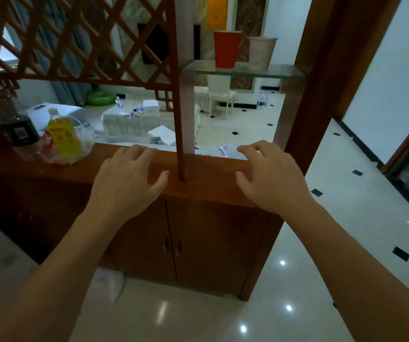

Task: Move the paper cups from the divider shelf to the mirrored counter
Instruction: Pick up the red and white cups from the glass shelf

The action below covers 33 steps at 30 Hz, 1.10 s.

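Two paper cups stand upright on the glass shelf (284, 71) of the wooden divider: a red cup (226, 49) and, just beside it to the right, a pale pinkish cup (261, 53). Rims up, narrow bases down; they are close but whether they touch I cannot tell. No mirrored counter in view.

Left hand (126, 182) and right hand (270, 180) are both held out, palms down, over the cabinet ledge (210, 174), well below the shelf. Fingers spread and loosely curled, holding nothing.

Handling, as judged: both cups are likely empty, very light, thin-walled. They crush easily and tip at a nudge. Best hold is round the mid-wall with thumb opposite fingers, under light pressure. The glass shelf looks smooth, so a cup may slide rather than lift if brushed sideways. One cup per hand seems workable.
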{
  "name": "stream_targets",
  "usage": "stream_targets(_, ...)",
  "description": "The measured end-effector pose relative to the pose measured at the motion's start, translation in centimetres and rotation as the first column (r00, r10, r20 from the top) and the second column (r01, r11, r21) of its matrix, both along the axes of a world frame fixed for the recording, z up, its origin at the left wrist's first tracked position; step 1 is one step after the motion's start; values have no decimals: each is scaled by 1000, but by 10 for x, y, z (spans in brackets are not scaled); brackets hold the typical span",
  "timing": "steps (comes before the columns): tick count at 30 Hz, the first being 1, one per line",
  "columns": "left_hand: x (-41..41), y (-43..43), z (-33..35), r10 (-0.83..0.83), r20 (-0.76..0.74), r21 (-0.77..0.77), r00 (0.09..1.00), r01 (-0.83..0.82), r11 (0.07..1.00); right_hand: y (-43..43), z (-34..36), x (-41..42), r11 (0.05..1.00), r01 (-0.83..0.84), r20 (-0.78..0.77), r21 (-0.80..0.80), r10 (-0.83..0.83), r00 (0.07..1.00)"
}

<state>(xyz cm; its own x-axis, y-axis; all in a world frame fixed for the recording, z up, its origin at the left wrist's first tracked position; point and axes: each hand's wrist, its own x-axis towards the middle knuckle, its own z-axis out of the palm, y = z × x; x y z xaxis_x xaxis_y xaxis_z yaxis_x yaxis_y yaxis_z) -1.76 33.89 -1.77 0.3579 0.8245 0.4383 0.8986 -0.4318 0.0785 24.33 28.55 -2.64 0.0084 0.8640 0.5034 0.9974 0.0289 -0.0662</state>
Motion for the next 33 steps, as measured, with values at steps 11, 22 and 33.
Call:
stream_targets(11, 76, 108, 20, -109, 91, 122, 990, 97, 988, 86, 30, 63, 987, 58, -20, 152, -56, 998)
stream_targets(22, 148, 176, 104, -298, 414, 308, 860, 175, 935, 162, 106, 116, 883, 41, -62, 468, -13, 998)
stream_targets(33, 183, 261, 122, -206, 544, 78, 814, 195, 978, 226, 113, 139, 928, 215, -371, 306, -92, 924)
